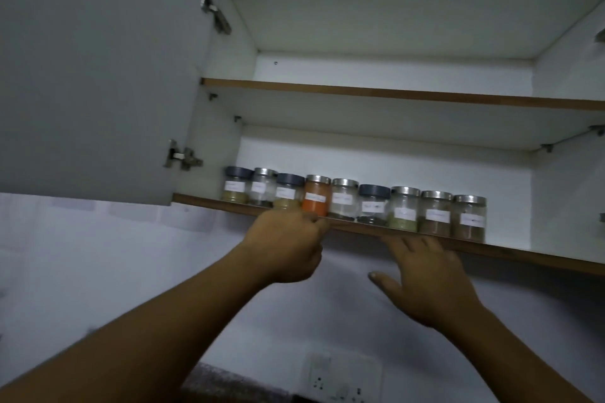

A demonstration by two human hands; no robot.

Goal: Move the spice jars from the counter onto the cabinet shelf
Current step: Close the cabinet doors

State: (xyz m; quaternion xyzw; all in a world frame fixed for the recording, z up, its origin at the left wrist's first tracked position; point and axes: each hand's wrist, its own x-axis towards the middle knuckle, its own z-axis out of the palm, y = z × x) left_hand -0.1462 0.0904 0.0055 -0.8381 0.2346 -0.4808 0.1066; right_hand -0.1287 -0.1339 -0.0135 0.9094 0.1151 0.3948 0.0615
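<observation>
Several labelled glass spice jars stand in a row along the front of the cabinet's bottom shelf, from a dark-lidded jar at the left to a brown-filled jar at the right. The orange spice jar is fourth from the left. My left hand is raised to the shelf edge, its curled fingertips closed on the base of the orange jar and hiding the bottom of the jar beside it. My right hand is spread open just under the shelf edge and holds nothing.
The grey cabinet door hangs open at the left. An upper shelf shows only its underside. The right part of the bottom shelf holds no jars. A wall socket and a strip of speckled counter lie below.
</observation>
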